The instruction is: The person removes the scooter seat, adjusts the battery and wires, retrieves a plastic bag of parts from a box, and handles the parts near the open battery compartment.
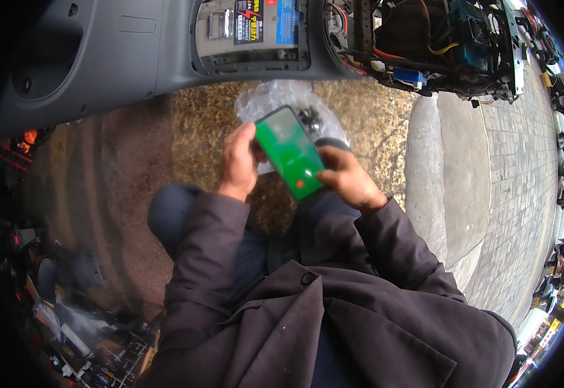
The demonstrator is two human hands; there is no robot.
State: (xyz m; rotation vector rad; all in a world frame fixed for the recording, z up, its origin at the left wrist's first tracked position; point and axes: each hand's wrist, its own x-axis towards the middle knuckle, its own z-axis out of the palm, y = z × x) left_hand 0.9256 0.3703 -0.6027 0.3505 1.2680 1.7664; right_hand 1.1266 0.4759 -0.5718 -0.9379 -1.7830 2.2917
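Between my two hands a smartphone [288, 150] is held up, tilted, its screen mostly green with a small orange-red spot near the lower end. My left hand [238, 160] grips its left edge, the fingers partly hidden behind it. My right hand [348, 178] holds the lower right edge, with the thumb over the screen by the orange-red spot. Beneath and beyond the phone lies a clear plastic bag [262, 97] on the ground, with dark small parts [311, 118] showing in it, blurred.
Ahead stands a grey vehicle body [114, 52] with an open compartment holding a labelled battery [248, 26]. Exposed wiring and a black frame [417, 39] are at its right. A stone kerb [424, 174] and paving [521, 149] run along the right. Assorted parts [88, 330] crowd the lower left.
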